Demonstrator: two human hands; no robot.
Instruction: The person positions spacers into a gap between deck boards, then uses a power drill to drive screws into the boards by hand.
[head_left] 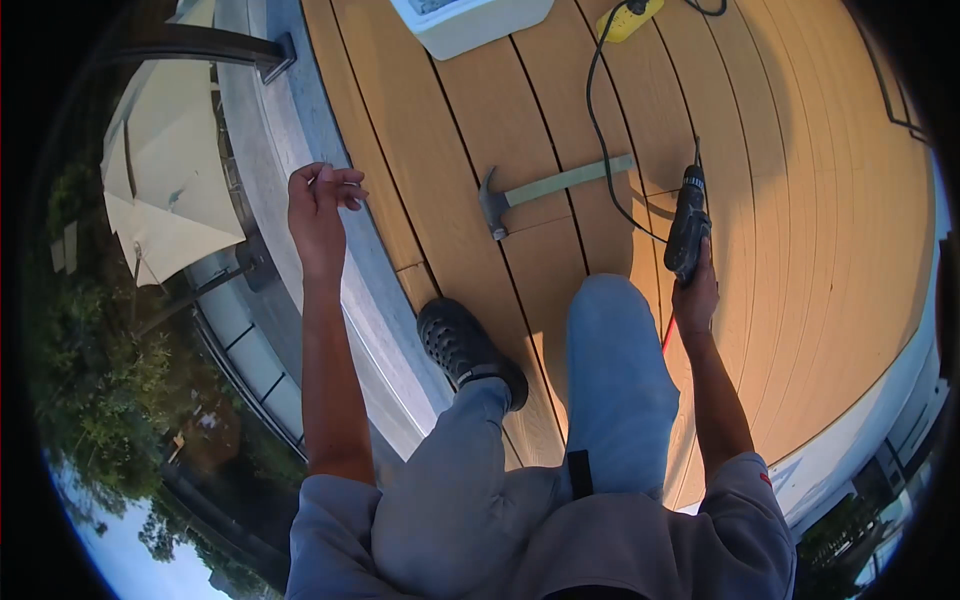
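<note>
My right hand (pixel 702 296) is closed around the grip of a black corded power drill (pixel 686 236), its long bit pointing away from me over the deck. On the left, my left hand (pixel 322 205) is raised above the grey ledge, fingers curled in toward the thumb. Whether something small sits in that pinch is too fine to make out. A claw hammer (pixel 550 186) with a pale green handle lies on the boards between the hands, its head toward the left. The drill's black cord (pixel 597 115) passes across the end of the hammer's handle.
A white tub (pixel 490 28) stands at the far edge, near a yellow socket block (pixel 632 20) with a plug in it. Wooden decking (pixel 800 250) spreads rightward. Along the left runs a grey ledge (pixel 300 120) with a dark bracket (pixel 275 58). My black clog (pixel 455 340) rests beside it.
</note>
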